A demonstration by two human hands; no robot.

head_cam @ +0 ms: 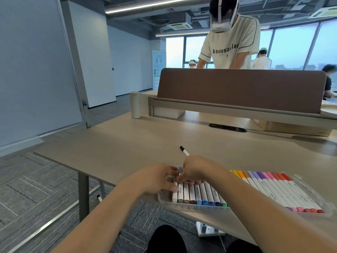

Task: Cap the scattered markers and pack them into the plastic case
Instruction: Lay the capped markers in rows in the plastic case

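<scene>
Lower centre: our left hand (160, 178) pinches a grey marker (170, 178) at the left end of the plastic case (200, 207). Our right hand (194, 170) grips a black marker (184, 152), fingers curled. Risk: the case sits at the desk (127, 143) edge, so crowded hands could shove it off & spill the row.

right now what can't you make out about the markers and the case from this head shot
Head view:
- Far ends of the leftmost markers: covered by the left hand and right hand; what each grips cannot be told.
- Lower end of the black-capped marker: behind the right hand.
- Middle of the row in the plastic case: under the right forearm.
- Print on the barrels: too small.
</scene>
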